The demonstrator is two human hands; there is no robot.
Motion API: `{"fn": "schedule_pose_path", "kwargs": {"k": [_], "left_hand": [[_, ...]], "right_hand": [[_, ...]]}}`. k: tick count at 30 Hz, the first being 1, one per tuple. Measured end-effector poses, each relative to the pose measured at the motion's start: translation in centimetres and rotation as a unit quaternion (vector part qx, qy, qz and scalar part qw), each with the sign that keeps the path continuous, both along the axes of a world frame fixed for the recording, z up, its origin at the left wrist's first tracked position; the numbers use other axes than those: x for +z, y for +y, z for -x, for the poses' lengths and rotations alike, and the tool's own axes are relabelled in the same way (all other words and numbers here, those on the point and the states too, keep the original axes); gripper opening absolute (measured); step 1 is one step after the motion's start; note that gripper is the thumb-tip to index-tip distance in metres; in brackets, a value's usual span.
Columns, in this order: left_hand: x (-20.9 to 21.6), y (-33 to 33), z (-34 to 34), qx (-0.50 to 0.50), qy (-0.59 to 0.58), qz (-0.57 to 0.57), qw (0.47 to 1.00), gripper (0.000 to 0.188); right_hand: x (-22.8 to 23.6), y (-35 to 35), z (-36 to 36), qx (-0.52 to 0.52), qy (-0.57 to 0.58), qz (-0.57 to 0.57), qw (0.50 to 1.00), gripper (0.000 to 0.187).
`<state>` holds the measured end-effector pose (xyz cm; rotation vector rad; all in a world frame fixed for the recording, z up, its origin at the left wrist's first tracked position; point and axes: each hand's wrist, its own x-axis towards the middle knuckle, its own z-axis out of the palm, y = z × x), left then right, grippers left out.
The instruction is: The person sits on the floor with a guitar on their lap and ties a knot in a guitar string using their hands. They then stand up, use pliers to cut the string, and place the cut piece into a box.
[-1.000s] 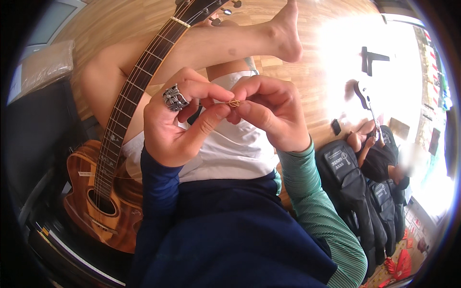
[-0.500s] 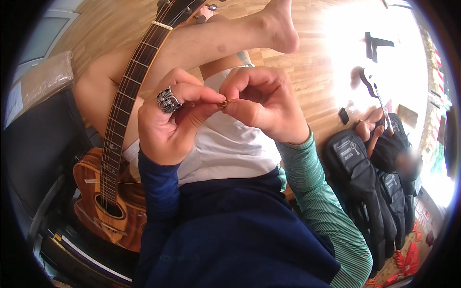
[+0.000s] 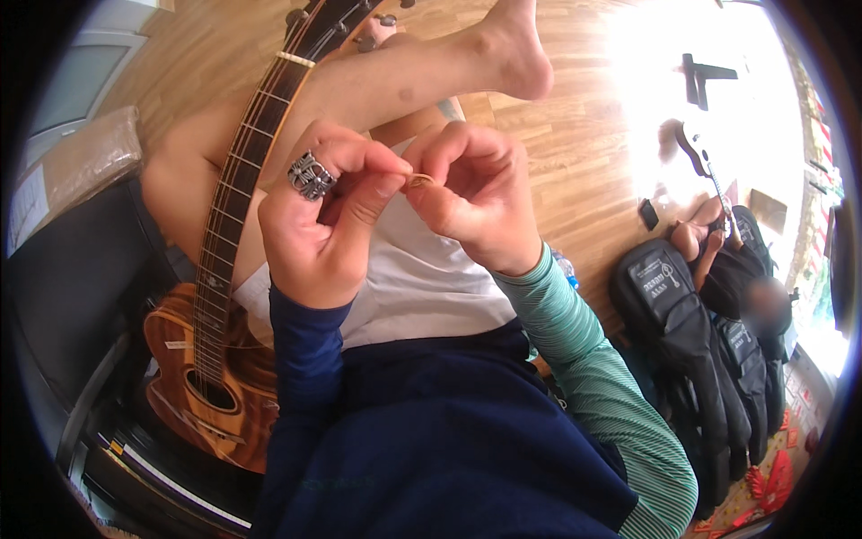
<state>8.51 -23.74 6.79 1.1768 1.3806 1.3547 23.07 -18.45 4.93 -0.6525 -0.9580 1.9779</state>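
Note:
Between the fingertips I pinch a thin gold-coloured guitar string (image 3: 420,181), bent into a small loop; most of its length is hidden or too fine to follow. My left hand (image 3: 319,216), with a chunky silver ring, grips one end between thumb and forefinger. Closed on the looped part is my right hand (image 3: 476,193), its thumb and forefinger pressed together. To the left, an acoustic guitar (image 3: 171,359) of brown wood leans against my leg, its neck rising past my left wrist. Several strings run along its fretboard (image 3: 235,193), and neither hand touches it.
A black chair (image 3: 81,260) stands at the left, with a plastic-wrapped package (image 3: 90,171) behind it. On the right, a person in black sits beside black guitar bags (image 3: 660,287) and a guitar. A phone (image 3: 648,214) lies on the wooden floor (image 3: 575,153).
Both hands have shifted slightly, the right a little leftward and its wrist drawn in. The string's loop now shows more clearly at my right fingertips. The view has tilted a little.

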Motion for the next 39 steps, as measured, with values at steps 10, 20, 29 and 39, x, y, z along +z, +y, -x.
{"fn": "schedule_pose_path", "kwargs": {"k": [10, 20, 29, 39], "left_hand": [[1.6, 1.4, 0.5, 0.006, 0.034, 0.014, 0.999, 0.008], [1.7, 0.2, 0.8, 0.024, 0.035, 0.02, 0.999, 0.011], [0.8, -0.6, 2.0, 0.099, 0.103, 0.005, 0.99, 0.015], [1.1, -1.0, 0.3, 0.13, 0.081, -0.09, 0.984, 0.006]], "right_hand": [[-1.3, 0.6, 0.2, 0.044, -0.13, 0.034, 0.99, 0.01], [-1.9, 0.5, -0.7, 0.203, -0.086, 0.019, 0.975, 0.01], [-2.7, -0.9, -0.5, 0.172, -0.042, 0.162, 0.971, 0.018], [-1.5, -2.6, 1.9, 0.023, -0.005, 0.144, 0.989, 0.013]]}}
